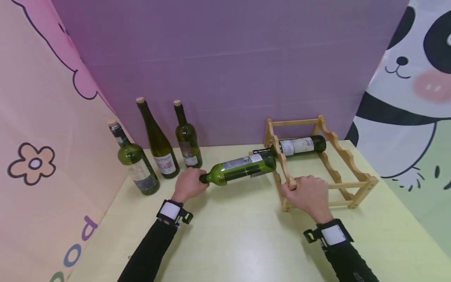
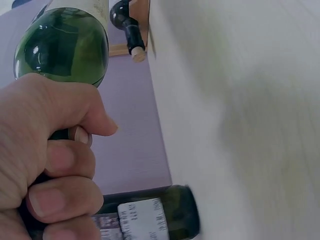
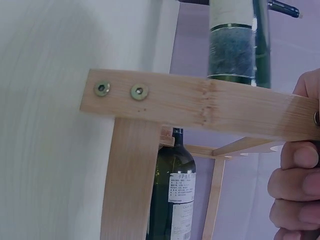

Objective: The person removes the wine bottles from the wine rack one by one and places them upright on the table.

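My left hand (image 1: pixel 190 183) grips a green wine bottle (image 1: pixel 243 168) by its neck. The bottle lies nearly level above the table, its base pointing right and overlapping the left side of a wooden wine rack (image 1: pixel 347 185) in the head view. In the left wrist view, fingers wrap the neck below the bottle's rounded shoulder (image 2: pixel 62 45). At the rack's front left corner, my right hand (image 1: pixel 310 196) holds the wavy top rail. A dark wine bottle (image 1: pixel 303 145) lies in the back of the rack, corked neck to the left; its label shows in the right wrist view.
Three corked wine bottles stand at the table's back left: a labelled one (image 1: pixel 139 168), a tall slim one (image 1: pixel 162 152) and a smaller one (image 1: pixel 188 141). A purple backdrop (image 1: pixel 229 78) rises behind the pale table (image 1: pixel 232 235). Printed panels flank both sides.
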### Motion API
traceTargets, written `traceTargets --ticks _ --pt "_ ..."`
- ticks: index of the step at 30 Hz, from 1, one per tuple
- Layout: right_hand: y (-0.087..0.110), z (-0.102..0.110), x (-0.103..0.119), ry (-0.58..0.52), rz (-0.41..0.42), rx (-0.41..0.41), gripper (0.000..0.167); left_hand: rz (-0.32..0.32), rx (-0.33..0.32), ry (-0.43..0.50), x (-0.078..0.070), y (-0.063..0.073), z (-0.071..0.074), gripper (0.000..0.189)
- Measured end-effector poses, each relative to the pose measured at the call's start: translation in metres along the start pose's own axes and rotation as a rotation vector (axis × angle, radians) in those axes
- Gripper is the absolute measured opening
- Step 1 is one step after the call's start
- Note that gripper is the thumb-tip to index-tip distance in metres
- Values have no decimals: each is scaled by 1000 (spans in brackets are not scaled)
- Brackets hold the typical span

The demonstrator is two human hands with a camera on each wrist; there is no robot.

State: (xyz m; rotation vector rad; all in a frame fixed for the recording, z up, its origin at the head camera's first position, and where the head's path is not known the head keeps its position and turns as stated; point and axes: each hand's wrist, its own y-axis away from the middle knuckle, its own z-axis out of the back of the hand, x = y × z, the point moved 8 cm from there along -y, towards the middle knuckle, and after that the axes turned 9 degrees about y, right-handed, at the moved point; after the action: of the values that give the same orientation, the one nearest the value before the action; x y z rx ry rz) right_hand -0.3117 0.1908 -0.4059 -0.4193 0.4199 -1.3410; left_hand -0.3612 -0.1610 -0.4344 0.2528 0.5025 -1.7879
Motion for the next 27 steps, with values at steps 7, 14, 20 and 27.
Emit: traceTargets --ticks 7,14,20,27 --pt "2 4 3 -5 55 -107 50 -22 -32 -63 -9 12 22 13" --pt "3 7 0 -76 58 -189 36 -67 -58 -65 -22 23 42 14" --pt "7 10 -7 -250 50 -177 34 -93 -76 -55 -29 30 54 12" --pt "4 24 -2 -427 109 -161 78 -111 -87 -51 -35 36 65 11"
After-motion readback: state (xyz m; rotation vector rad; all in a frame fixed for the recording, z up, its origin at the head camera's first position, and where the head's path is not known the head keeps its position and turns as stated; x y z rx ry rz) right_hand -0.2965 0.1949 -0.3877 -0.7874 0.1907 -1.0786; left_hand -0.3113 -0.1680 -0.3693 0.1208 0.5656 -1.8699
